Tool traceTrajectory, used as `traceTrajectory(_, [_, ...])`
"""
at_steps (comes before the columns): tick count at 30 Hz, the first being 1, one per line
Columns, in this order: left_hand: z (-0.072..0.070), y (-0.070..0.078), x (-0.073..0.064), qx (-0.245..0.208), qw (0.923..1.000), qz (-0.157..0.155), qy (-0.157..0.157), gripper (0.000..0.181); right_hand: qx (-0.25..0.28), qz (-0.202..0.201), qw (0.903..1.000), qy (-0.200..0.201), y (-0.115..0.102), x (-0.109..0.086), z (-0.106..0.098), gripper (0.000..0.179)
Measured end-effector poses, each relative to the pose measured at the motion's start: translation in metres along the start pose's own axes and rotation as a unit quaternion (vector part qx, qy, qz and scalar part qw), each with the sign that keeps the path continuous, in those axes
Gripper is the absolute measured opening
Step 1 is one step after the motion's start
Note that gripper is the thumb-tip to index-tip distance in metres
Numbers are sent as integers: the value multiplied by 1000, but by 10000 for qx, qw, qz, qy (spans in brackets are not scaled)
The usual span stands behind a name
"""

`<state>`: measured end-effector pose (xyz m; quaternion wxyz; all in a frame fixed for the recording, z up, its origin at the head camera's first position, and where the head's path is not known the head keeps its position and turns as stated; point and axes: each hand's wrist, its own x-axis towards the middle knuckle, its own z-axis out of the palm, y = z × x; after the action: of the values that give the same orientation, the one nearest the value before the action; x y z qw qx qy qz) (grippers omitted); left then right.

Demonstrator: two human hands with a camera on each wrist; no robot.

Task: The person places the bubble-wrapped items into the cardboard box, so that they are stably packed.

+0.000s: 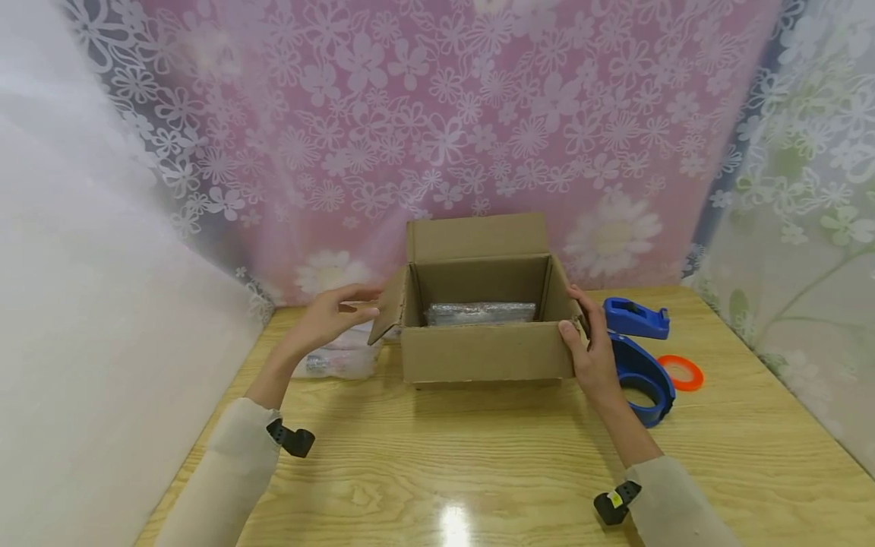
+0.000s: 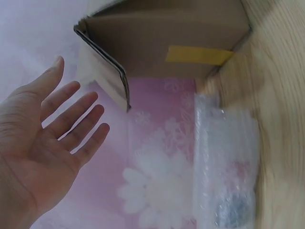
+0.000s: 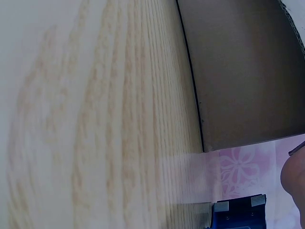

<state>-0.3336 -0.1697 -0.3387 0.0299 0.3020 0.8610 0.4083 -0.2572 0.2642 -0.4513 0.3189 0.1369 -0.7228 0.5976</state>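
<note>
A cardboard box (image 1: 488, 353) stands with its top flaps spread, its back flap (image 1: 478, 238) upright. Inside lies a flat package in clear, shiny wrap (image 1: 481, 313). My right hand (image 1: 593, 353) grips the box's right side, thumb at the front corner and fingers along the outside; the right wrist view catches only a bit of that hand at its edge. Beside the outward-leaning left flap (image 1: 390, 308), my left hand (image 1: 335, 319) has its fingers extended and holds nothing. In the left wrist view its palm shows, with a gap between the fingertips and the flap.
Bubble-wrapped packages (image 1: 342, 361) lie left of the box. To the right are a small blue tape dispenser (image 1: 636, 317), a larger blue tape holder (image 1: 645, 380) and an orange-red ring (image 1: 699, 374). A flower-patterned curtain (image 1: 444, 114) hangs behind the wooden table (image 1: 383, 471).
</note>
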Motion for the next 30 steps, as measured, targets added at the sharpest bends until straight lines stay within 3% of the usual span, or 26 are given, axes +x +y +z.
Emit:
traceTrajectory(8, [-10,-31,-16,377,9991,-193,10,49,-7,-27,10000,-59,1,0,-1,57])
traceTrajectory(20, [-20,-79,-38,428,9969,-651,48,51,-20,25,10000,-63,4,0,-1,56])
traceTrajectory(25, [-20,-99,-44,520,9933,-1034,74,47,34,-43,10000,-50,6,0,-1,56])
traceTrajectory(30, [-17,-113,-51,677,9910,-1147,114,45,65,-73,9999,-60,6,0,-3,57])
